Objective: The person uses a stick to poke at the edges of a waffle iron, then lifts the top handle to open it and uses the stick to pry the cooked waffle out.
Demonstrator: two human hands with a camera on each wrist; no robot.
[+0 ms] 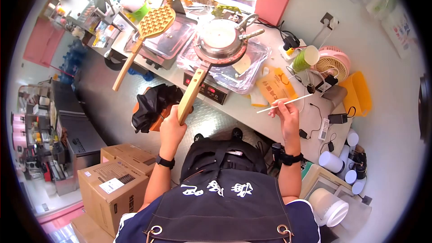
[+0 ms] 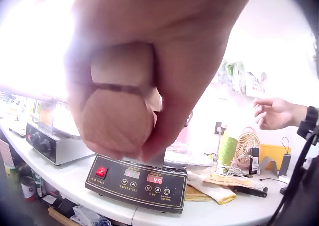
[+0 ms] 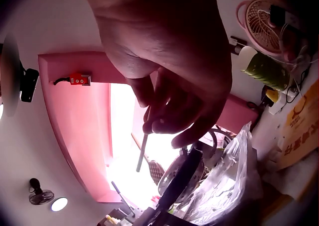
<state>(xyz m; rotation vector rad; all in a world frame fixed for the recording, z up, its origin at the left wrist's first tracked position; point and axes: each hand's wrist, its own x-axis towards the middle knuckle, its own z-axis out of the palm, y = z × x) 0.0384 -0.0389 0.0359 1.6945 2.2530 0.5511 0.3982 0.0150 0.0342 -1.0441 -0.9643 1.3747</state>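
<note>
My left hand [image 1: 172, 130] grips a wooden handle [image 1: 192, 93] that leads to a round metal cooking iron [image 1: 219, 40] on the counter. In the left wrist view, the handle shows as two wooden ends [image 2: 119, 119], one above the other, with the fingers curled round them. Below them sits a control panel [image 2: 137, 183] with a red switch and lit digits. My right hand [image 1: 287, 114] pinches a thin pale stick [image 1: 292, 101] between thumb and fingers, over the counter's front part. The same stick [image 3: 141, 154] points downward in the right wrist view.
A golden bubble-waffle mould [image 1: 156, 21] with a wooden handle stands open at the left. Clear plastic wrap [image 1: 254, 69] lies round the iron. To the right are an orange paper bag [image 1: 275, 85], green cups [image 1: 306, 58], a pink fan [image 1: 333, 63] and cables. Cardboard boxes [image 1: 112, 184] stand on the floor.
</note>
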